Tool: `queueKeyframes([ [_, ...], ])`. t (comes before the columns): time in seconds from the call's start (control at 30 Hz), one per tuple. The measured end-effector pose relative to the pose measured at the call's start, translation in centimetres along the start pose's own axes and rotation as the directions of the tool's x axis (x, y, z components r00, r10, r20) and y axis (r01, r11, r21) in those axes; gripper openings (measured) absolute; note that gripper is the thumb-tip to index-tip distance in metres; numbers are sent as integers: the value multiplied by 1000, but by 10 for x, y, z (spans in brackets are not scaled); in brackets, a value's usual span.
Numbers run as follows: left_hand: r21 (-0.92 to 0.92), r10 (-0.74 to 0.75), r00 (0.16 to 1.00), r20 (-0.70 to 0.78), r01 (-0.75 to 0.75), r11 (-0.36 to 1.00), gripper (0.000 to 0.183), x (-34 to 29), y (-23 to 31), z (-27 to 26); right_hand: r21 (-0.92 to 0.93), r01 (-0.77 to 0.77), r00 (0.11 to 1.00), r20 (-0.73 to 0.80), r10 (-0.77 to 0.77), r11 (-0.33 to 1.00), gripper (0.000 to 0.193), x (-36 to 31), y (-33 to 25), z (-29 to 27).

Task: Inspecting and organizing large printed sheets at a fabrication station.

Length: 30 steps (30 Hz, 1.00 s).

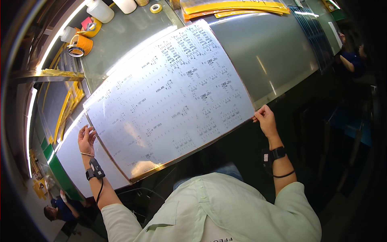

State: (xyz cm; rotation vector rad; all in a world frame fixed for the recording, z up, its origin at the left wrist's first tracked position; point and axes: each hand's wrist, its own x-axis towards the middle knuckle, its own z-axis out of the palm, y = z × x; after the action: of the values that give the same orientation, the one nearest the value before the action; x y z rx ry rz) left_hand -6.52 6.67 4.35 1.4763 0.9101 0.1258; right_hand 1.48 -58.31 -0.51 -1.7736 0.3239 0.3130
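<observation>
A large white sheet with small black printed patterns (169, 101) lies flat over a glossy tabletop, its edges bordered by a thin brown strip. My right hand (265, 121) pinches its near right corner between thumb and bent fingers. At the left edge, my left hand (86, 139) is closed, with curled fingertips meeting the sheet's border. How much of the edge lies between those fingers is partly hidden. Lamp reflections streak the sheet's surface. Both wrists carry black strapped devices with cables.
Orange tape rolls (80, 45), a white bottle (100, 11) and a small yellow tape roll (155, 8) stand at the far left. Yellow-edged sheets (234, 8) lie at the back. A second white sheet (80, 157) extends left. Co-workers (62, 207) appear at both sides.
</observation>
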Motion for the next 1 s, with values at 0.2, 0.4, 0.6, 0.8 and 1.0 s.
queueKeyframes([
  [0.2,165,-65,996,-54,73,984,18,25,-5,-16,-36,20,1000,-8,-20,999,13,-7,1,8],
  [0.4,213,196,965,-174,-158,964,6,42,-17,26,-132,103,994,-27,-107,986,10,-20,1,-14],
  [0.6,166,-77,994,-81,89,982,16,54,-19,5,-205,43,994,-85,-62,978,11,-10,24,-30],
  [0.8,658,183,950,-255,32,752,37,58,-12,25,-227,-46,996,-85,27,973,12,7,33,-46],
  [1.0,827,180,971,-159,31,562,53,50,-1,38,-196,-57,997,-67,44,979,12,12,45,-54],
])
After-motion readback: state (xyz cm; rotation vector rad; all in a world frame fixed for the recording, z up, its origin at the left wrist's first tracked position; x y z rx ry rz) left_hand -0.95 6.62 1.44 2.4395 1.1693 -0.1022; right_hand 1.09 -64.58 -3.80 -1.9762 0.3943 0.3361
